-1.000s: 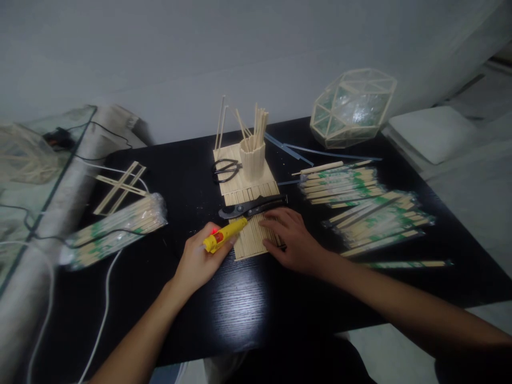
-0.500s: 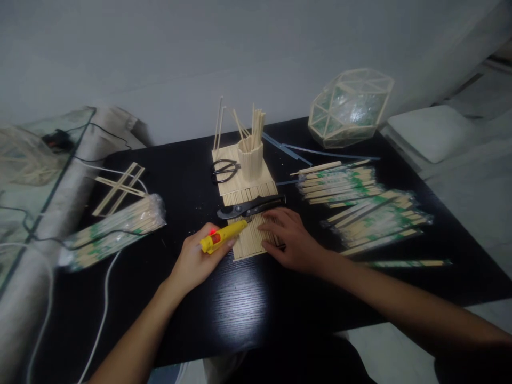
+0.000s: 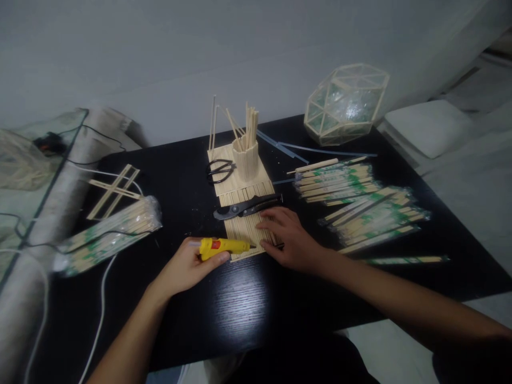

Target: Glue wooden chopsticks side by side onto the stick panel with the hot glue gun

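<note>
My left hand is closed round a yellow glue gun, held level with its nozzle at the near edge of a flat mat of bamboo sticks. On the mat's right side rests my right hand, fingers spread and pressing down. Black pliers lie across the mat just beyond my fingers. Further back a stick-built cup holding loose sticks stands on a second stick panel, with black scissors beside it.
Wrapped chopstick packs are spread over the right of the black table. A bagged bundle of chopsticks and a stick cross lie on the left. A faceted stick-and-film lantern stands at the back right. A white cable runs off the left.
My left hand has drawn back towards me and swung the glue gun from tilted upward to level, its tip now at the mat's near edge. My right hand stays on the mat.
</note>
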Demonstrator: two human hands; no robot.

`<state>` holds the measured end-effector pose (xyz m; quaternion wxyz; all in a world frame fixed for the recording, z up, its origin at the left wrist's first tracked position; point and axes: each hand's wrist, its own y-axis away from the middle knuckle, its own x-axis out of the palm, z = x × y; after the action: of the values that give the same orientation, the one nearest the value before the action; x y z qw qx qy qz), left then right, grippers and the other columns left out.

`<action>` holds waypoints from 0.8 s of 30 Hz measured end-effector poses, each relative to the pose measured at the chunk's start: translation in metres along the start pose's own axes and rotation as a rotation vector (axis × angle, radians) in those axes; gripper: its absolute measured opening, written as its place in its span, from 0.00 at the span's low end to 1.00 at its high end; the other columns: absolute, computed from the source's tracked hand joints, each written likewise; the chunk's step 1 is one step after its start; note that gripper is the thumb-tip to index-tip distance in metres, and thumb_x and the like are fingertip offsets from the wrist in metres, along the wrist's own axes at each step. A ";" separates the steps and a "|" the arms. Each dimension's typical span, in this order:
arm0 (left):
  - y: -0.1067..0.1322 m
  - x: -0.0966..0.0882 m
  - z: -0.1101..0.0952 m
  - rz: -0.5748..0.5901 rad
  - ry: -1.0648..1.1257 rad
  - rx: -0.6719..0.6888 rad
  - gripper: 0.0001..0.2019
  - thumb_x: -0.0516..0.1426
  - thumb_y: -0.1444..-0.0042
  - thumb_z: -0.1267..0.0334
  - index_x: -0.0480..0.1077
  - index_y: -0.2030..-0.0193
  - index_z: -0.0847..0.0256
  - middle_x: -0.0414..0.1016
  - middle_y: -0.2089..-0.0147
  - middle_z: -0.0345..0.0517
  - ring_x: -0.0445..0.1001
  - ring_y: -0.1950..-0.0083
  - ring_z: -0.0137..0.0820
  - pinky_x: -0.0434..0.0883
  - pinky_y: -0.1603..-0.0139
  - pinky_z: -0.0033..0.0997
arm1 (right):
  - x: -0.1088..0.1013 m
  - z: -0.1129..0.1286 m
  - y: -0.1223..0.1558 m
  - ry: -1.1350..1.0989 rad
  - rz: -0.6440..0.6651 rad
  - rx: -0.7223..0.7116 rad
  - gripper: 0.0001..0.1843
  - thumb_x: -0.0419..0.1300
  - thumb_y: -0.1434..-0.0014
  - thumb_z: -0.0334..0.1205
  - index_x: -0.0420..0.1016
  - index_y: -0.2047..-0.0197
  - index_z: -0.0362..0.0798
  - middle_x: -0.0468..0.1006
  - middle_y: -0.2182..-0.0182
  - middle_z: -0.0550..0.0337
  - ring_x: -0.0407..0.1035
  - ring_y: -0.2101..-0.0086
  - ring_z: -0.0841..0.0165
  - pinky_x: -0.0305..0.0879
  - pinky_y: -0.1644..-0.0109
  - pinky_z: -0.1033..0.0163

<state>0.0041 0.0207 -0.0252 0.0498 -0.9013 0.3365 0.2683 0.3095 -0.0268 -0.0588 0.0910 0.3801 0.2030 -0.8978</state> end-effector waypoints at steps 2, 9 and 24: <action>-0.001 0.000 -0.002 0.013 -0.033 0.015 0.20 0.63 0.29 0.51 0.77 0.72 0.57 0.72 0.78 0.38 0.67 0.79 0.27 0.64 0.79 0.24 | 0.000 0.000 0.000 0.000 0.000 0.003 0.15 0.67 0.34 0.37 0.80 0.44 0.51 0.78 0.38 0.45 0.69 0.36 0.49 0.65 0.30 0.36; -0.005 0.002 -0.008 0.021 -0.079 0.048 0.18 0.61 0.29 0.51 0.79 0.69 0.56 0.76 0.74 0.41 0.73 0.76 0.31 0.69 0.76 0.26 | 0.000 0.000 -0.001 0.001 -0.001 0.004 0.15 0.67 0.34 0.37 0.80 0.44 0.50 0.78 0.39 0.45 0.69 0.36 0.49 0.66 0.31 0.37; -0.005 0.004 -0.010 0.024 -0.095 0.046 0.17 0.62 0.29 0.50 0.81 0.67 0.54 0.77 0.74 0.40 0.75 0.75 0.33 0.72 0.74 0.28 | 0.002 0.000 -0.001 0.010 -0.001 0.009 0.15 0.68 0.34 0.37 0.80 0.44 0.51 0.78 0.39 0.46 0.69 0.36 0.49 0.66 0.31 0.38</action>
<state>0.0136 0.0195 -0.0190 0.0833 -0.8821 0.3505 0.3034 0.3078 -0.0260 -0.0602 0.0877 0.3849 0.1995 -0.8969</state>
